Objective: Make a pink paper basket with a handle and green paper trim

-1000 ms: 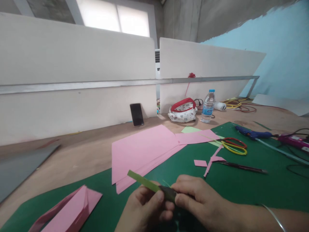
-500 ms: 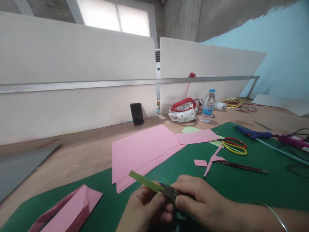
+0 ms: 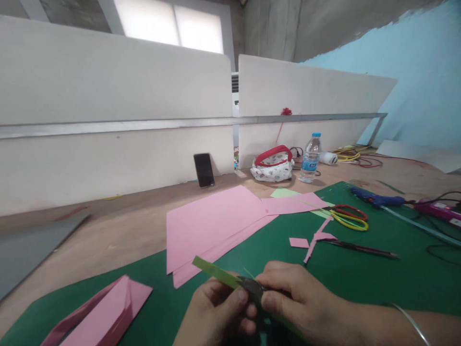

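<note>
Fingers of our left hand [image 3: 216, 312] and right hand [image 3: 291, 300] pinching a narrow flat green paper strip [image 3: 212, 272], we work above the smooth dark-green cutting mat [image 3: 360, 283], matte pink paper sheets [image 3: 209, 226] beyond.

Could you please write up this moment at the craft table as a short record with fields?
left hand: left hand pinches the green paper strip
right hand: right hand grips the same strip where a dark part shows between the fingers; what that part is cannot be told
surface: green cutting mat on a wooden table
on the mat: pink paper sheets, scissors, blue glue gun
far edge: phone, water bottle, pouch
</note>
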Demonstrator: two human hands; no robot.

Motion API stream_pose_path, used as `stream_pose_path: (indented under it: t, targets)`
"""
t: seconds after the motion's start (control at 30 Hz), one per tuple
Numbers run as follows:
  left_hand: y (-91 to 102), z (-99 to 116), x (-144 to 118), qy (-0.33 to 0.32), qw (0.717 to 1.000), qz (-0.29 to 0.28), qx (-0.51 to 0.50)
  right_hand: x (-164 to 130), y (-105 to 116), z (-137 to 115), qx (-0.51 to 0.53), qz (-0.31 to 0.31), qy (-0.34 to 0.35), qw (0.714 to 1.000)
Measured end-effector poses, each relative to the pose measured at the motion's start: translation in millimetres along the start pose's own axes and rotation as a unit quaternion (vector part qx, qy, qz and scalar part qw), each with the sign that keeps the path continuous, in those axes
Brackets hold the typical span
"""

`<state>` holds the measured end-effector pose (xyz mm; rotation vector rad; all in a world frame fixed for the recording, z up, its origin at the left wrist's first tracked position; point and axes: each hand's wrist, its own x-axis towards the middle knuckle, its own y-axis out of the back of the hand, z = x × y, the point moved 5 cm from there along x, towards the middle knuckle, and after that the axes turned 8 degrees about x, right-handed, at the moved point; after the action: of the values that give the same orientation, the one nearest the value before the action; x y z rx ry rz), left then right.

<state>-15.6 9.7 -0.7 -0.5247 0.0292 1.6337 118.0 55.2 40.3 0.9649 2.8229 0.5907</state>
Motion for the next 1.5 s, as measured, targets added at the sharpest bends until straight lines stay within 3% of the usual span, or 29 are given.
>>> stream_pose_path:
  t: [0.87, 1.27, 1.5]
  targets:
    - [-1.0, 6, 1, -0.004, 0.999, -0.022, 0.045, 0, 0, -3, -0.002, 0.000, 0.005, 1.000]
    - [4.6, -9, 7, -0.022, 0.997, -0.037, 0.068, -1, 0, -6, -0.018, -0.010, 0.000, 1.000]
    - [0.7, -10, 6, -0.032, 0.996, -0.048, 0.075, -2, 1, -4, -0.005, 0.023, 0.004, 1.000]
